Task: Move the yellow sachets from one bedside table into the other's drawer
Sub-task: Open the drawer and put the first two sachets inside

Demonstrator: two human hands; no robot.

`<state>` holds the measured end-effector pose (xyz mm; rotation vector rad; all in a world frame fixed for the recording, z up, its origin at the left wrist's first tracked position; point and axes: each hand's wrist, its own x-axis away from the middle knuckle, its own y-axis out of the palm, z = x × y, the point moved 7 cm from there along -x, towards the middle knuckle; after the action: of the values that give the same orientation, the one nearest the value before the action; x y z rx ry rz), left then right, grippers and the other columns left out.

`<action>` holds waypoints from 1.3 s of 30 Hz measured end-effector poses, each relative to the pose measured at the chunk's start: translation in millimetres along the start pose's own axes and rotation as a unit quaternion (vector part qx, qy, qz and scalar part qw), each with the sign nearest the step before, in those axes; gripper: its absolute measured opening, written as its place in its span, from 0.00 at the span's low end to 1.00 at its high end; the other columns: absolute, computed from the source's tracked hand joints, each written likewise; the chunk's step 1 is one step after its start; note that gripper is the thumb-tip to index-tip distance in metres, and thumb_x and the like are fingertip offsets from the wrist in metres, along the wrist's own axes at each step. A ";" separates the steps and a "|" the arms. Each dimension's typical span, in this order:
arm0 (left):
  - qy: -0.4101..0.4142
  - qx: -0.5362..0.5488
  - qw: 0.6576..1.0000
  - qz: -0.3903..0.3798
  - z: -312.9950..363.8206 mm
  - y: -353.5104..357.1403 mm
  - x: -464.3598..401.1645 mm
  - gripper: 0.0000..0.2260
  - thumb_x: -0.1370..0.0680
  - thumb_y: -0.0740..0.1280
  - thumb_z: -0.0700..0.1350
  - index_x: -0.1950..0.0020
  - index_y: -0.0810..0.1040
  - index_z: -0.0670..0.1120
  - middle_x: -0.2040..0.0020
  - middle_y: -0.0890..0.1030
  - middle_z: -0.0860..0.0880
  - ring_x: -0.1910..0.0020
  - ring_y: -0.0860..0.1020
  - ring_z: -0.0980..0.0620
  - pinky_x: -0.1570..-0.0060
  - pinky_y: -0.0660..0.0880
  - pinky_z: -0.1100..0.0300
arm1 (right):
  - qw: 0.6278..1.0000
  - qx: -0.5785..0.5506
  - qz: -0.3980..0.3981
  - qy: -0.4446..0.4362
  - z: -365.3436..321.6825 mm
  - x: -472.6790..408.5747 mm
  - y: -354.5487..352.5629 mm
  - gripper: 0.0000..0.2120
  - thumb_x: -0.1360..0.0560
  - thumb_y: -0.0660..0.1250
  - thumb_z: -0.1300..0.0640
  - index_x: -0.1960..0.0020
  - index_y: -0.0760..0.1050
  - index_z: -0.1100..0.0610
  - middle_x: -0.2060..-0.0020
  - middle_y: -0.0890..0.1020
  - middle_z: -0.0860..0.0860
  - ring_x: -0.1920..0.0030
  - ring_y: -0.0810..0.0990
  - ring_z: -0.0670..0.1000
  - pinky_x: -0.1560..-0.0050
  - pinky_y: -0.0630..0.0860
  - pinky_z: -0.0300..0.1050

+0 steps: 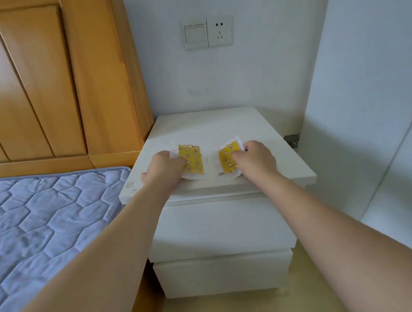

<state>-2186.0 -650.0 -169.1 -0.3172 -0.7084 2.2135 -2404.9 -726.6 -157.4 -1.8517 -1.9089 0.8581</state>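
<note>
Both forearms reach forward over the white bedside table (219,225), whose drawers are closed. Each stack is thin and slippery, so I think some sachets could slide out and fall if the grip is loose. On the worktop (210,126) near its front edge, the left hand (165,167) pinches one stack of yellow sachets (192,161), and the right hand (256,158) pinches the other stack (227,158), fingers curled.
</note>
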 end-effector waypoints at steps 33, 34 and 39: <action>0.460 -0.297 0.833 0.080 -82.7 69.3 115.8 0.25 0.23 0.60 0.40 0.25 0.65 0.41 0.26 0.66 0.40 0.25 0.62 0.39 0.25 0.56 0.43 | 0.857 0.349 0.042 -0.378 82.3 114.7 63.3 0.32 0.24 0.56 0.51 0.22 0.58 0.61 0.24 0.61 0.56 0.24 0.58 0.59 0.26 0.55 0.60; 0.462 -0.297 0.831 0.087 -81.7 68.0 114.7 0.25 0.24 0.60 0.39 0.25 0.66 0.42 0.27 0.66 0.40 0.25 0.62 0.38 0.25 0.56 0.43 | 0.866 0.330 0.047 -0.373 76.1 112.4 59.8 0.30 0.25 0.58 0.53 0.24 0.62 0.61 0.28 0.67 0.56 0.28 0.64 0.60 0.27 0.59 0.59; 0.466 -0.265 0.832 0.144 -72.3 57.5 106.7 0.24 0.27 0.61 0.35 0.31 0.72 0.38 0.35 0.74 0.38 0.34 0.71 0.38 0.26 0.59 0.44 | 0.905 0.200 0.081 -0.367 51.4 95.4 42.8 0.21 0.26 0.56 0.60 0.37 0.76 0.63 0.45 0.77 0.56 0.47 0.75 0.60 0.42 0.73 0.55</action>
<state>-2260.9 -574.0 -261.5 -1.7360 -0.7005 1.7249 -2412.5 -643.6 -238.9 -1.5537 -1.7379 2.0593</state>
